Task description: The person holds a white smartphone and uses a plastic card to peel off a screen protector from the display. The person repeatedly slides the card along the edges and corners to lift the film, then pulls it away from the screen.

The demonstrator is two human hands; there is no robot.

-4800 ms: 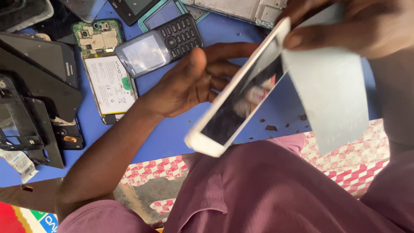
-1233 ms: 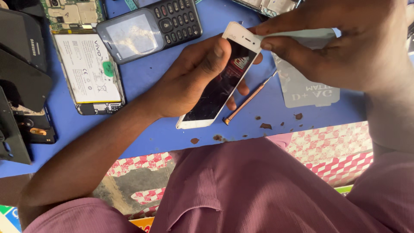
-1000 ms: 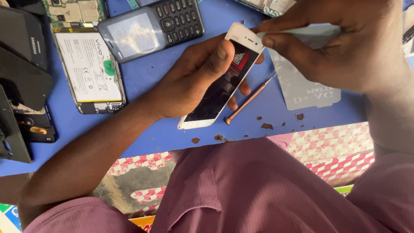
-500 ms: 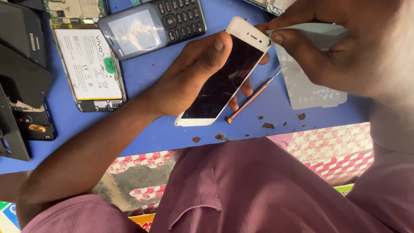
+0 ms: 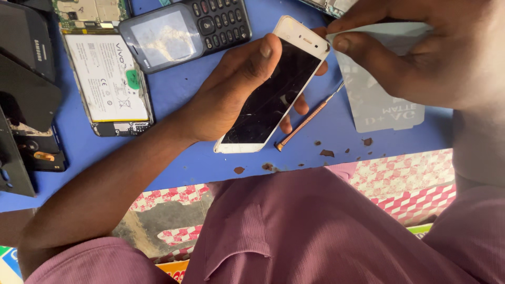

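My left hand [image 5: 231,89] grips a white smartphone [image 5: 273,94] with a dark, cracked screen, thumb pressed on its left edge and fingertips showing under its right side. It is tilted over the blue table [image 5: 173,152]. My right hand [image 5: 421,52] pinches the top left corner of a translucent grey screen film [image 5: 379,105] between thumb and forefinger, right beside the phone's top corner. The rest of the film hangs down to the table. A thin copper-coloured screwdriver [image 5: 310,118] lies on the table, partly under the phone.
A black keypad phone [image 5: 184,31] lies at the top. Left of it is an opened phone with a white battery [image 5: 108,79]. Black phone backs and parts [image 5: 26,79] crowd the left edge. Small brown scraps [image 5: 326,153] dot the table's near edge.
The phone and film have come down from in front of me to just above the table. Over the last second my right hand shifted slightly right at the phone's top corner.
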